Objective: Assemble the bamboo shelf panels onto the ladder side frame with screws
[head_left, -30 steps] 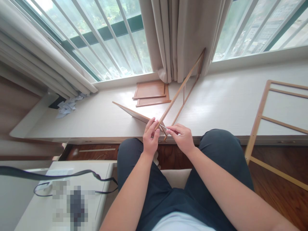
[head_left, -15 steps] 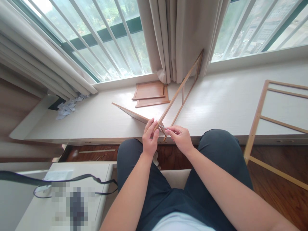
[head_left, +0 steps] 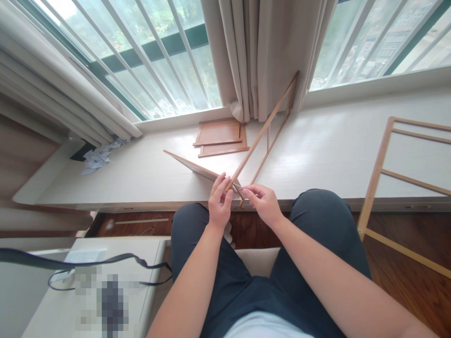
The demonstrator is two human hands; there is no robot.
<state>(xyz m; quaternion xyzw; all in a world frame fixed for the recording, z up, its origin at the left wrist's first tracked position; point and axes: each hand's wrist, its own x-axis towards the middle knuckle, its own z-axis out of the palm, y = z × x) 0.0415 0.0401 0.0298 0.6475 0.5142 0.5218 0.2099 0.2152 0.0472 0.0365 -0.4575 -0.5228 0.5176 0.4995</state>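
Wooden slat frame (head_left: pixel 265 126) runs from the curtain diagonally down to both hands at the sill's near edge. Left hand (head_left: pixel 219 205) pinches its near corner, while right hand (head_left: pixel 263 203) grips the same corner from the other side; a thin panel (head_left: pixel 192 165) lies just left.

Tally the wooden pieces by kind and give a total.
Open slatted frames: 2, one held by the left hand and right hand, one leaning at the right
Flat panels on the sill: 2
Tilted board at the hands: 1
Total: 5
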